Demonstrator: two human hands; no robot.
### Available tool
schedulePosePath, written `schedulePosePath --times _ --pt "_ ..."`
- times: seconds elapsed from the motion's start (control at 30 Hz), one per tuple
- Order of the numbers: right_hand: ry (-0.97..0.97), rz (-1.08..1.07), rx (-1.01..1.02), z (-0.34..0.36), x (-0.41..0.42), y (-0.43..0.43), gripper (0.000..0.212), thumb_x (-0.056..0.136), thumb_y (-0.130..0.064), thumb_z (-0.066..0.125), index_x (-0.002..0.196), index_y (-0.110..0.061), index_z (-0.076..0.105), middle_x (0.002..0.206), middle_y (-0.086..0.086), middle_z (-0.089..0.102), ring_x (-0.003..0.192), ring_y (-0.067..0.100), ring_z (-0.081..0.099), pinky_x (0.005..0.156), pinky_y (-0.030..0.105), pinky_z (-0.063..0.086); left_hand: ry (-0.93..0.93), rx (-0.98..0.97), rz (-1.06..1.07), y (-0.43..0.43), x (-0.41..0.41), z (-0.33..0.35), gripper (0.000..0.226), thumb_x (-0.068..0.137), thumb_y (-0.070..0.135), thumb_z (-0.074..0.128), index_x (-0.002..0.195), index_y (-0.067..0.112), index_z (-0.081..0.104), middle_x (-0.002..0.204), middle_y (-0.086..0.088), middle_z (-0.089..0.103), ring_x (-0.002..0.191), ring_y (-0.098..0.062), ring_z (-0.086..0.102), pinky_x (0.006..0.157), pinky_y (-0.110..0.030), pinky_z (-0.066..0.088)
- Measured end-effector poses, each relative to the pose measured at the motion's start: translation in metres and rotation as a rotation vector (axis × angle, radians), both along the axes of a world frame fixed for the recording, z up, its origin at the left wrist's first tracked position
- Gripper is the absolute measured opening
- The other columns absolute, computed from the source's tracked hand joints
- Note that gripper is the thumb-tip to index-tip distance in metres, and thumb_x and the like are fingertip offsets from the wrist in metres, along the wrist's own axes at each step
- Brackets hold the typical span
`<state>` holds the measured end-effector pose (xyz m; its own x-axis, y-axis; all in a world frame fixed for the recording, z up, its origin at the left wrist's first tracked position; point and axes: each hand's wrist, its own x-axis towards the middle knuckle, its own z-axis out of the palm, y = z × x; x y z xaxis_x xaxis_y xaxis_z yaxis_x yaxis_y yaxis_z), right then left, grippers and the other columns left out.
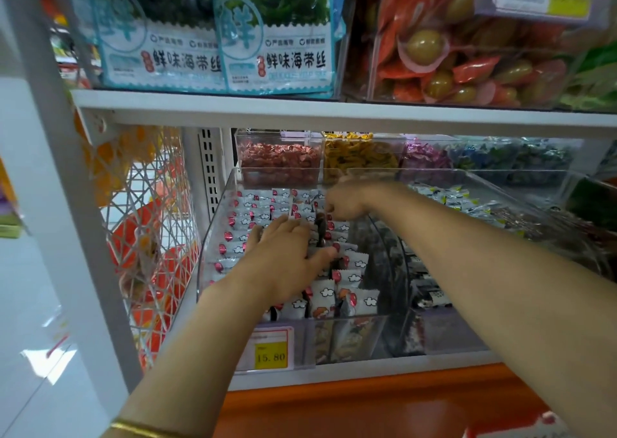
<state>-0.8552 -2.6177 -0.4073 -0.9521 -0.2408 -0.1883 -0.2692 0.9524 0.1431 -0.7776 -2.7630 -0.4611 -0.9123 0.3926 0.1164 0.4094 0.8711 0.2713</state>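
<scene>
A clear plastic bin [217,224] on the middle shelf holds several rows of small white snack packets [347,277] with red marks and cloud prints. My left hand [283,264] lies on the packets, fingers spread and pressing into the rows, thumb against a packet at the right. My right hand [347,200] reaches in deeper, its fingers curled down and pinching a small dark packet [320,220] between the rows.
A yellow price tag 15.80 [270,356] sits on the bin's front. Behind stand bins of red [278,160], yellow [360,157] and purple candies [424,157]. Seaweed bags [277,37] and a bin of orange packs [467,57] fill the shelf above. A white mesh side panel [147,224] stands left.
</scene>
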Motion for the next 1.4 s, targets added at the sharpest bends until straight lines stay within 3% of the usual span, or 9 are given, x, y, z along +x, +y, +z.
schedulePosePath --times 0.13,0.33,0.47,0.7,0.8,0.93,1.17,1.27,1.4 --pt "-0.044 -0.048 -0.065 0.007 -0.003 -0.001 0.036 0.096 -0.006 0.036 0.126 -0.003 0.055 0.132 0.013 0.054 0.121 0.027 0.050 0.105 0.040 0.037 -0.003 0.004 0.004 -0.001 0.001 0.002 0.067 0.092 0.057 0.030 0.147 0.018 0.024 0.156 -0.001 0.017 0.145 -0.018 0.002 0.115 -0.045 -0.003" --pt "0.310 -0.049 -0.250 0.017 -0.022 -0.003 0.021 0.092 -0.009 0.048 0.102 -0.008 0.067 0.108 0.011 0.065 0.097 0.025 0.061 0.089 0.039 0.051 0.010 0.010 0.012 -0.003 0.002 0.003 0.063 0.094 0.053 0.035 0.145 0.018 0.027 0.155 -0.002 0.020 0.144 -0.019 0.005 0.116 -0.045 -0.002" --pt "0.298 -0.049 -0.200 -0.001 -0.032 -0.012 0.018 0.091 -0.005 0.051 0.102 -0.008 0.065 0.120 0.011 0.061 0.101 0.024 0.060 0.090 0.035 0.049 0.017 0.023 0.007 -0.003 0.004 0.004 0.060 0.095 0.049 0.038 0.144 0.016 0.029 0.154 -0.003 0.022 0.144 -0.019 0.007 0.117 -0.045 -0.001" --pt "0.312 -0.048 -0.106 -0.010 -0.028 -0.011 0.011 0.089 -0.007 0.058 0.096 -0.011 0.064 0.102 0.005 0.065 0.101 0.024 0.059 0.095 0.039 0.042 0.028 0.021 0.008 -0.004 0.006 0.006 0.057 0.095 0.045 0.039 0.143 0.015 0.032 0.153 -0.003 0.025 0.143 -0.020 0.011 0.117 -0.046 0.002" --pt "0.303 -0.057 -0.139 -0.011 -0.030 -0.008 0.011 0.090 -0.006 0.055 0.098 -0.007 0.063 0.098 0.008 0.065 0.094 0.023 0.061 0.084 0.035 0.048 0.033 0.018 0.012 -0.004 0.009 0.007 0.056 0.095 0.044 0.040 0.142 0.014 0.033 0.151 -0.003 0.028 0.142 -0.021 0.014 0.117 -0.047 0.005" --pt "0.373 -0.134 -0.349 -0.005 -0.031 -0.003 0.013 0.087 -0.016 0.060 0.093 -0.005 0.060 0.085 0.008 0.058 0.075 0.020 0.056 0.059 0.027 0.042 0.065 0.053 0.028 -0.007 0.010 0.010 0.053 0.095 0.041 0.042 0.140 0.013 0.037 0.148 -0.004 0.032 0.139 -0.021 0.019 0.116 -0.045 0.010" --pt "0.797 -0.164 -0.728 0.004 0.018 0.018 0.022 0.084 -0.028 0.062 0.074 -0.018 0.046 0.060 -0.008 0.042 0.054 0.008 0.041 0.047 0.024 0.024 0.153 0.287 0.101 -0.010 0.018 0.017 0.042 0.096 0.027 0.046 0.135 0.010 0.044 0.133 -0.007 0.048 0.122 -0.025 0.042 0.105 -0.034 0.033" --pt "0.856 -0.224 -1.050 0.008 0.052 0.026 0.020 0.083 -0.015 0.063 0.068 -0.012 0.049 0.058 -0.004 0.046 0.054 0.008 0.042 0.053 0.028 0.031 0.184 0.476 0.115 -0.010 0.028 0.019 0.043 0.096 0.025 0.046 0.137 0.013 0.043 0.140 -0.005 0.045 0.126 -0.021 0.043 0.102 -0.027 0.033" --pt "0.788 -0.333 -1.460 -0.001 0.105 0.030 0.024 0.084 -0.003 0.059 0.065 -0.011 0.048 0.073 0.013 0.058 0.065 0.024 0.060 0.059 0.032 0.050 0.086 0.745 0.118 -0.009 0.044 0.023 0.044 0.097 0.028 0.045 0.139 0.018 0.040 0.128 0.000 0.055 0.098 -0.008 0.059 0.076 -0.015 0.045"
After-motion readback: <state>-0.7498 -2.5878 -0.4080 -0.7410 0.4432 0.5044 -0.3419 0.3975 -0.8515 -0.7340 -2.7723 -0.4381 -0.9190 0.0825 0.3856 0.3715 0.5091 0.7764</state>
